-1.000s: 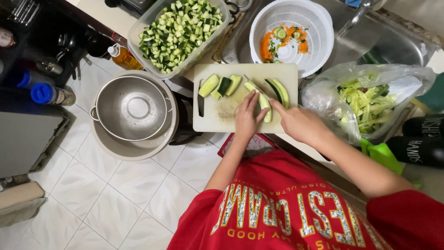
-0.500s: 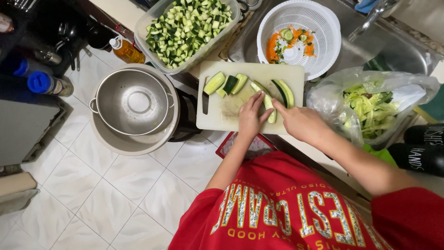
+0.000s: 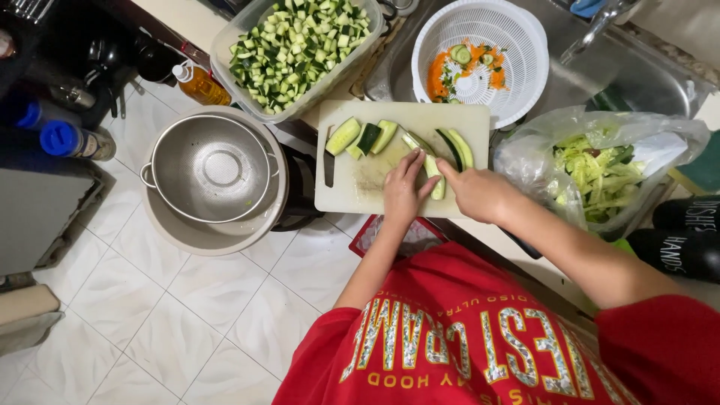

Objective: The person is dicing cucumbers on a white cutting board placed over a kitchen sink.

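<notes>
Since the earlier frame both hands have shifted slightly rightward along the white cutting board (image 3: 352,191). Left hand (image 3: 403,191) lies flat, fingers spread, pinning a zucchini strip (image 3: 433,166). Right hand (image 3: 474,191) is closed, forefinger extended along the strip; whether it holds a knife cannot be told. Step in hand appears to be cutting; the next move calls for keeping the left fingertips clear.

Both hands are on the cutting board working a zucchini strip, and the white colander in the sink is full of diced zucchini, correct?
Not quite. The head view shows the white colander holding only a few orange and green scraps; the diced zucchini fills the clear tub. Both hands, left and right, are on the cutting board at the zucchini strip.
</notes>
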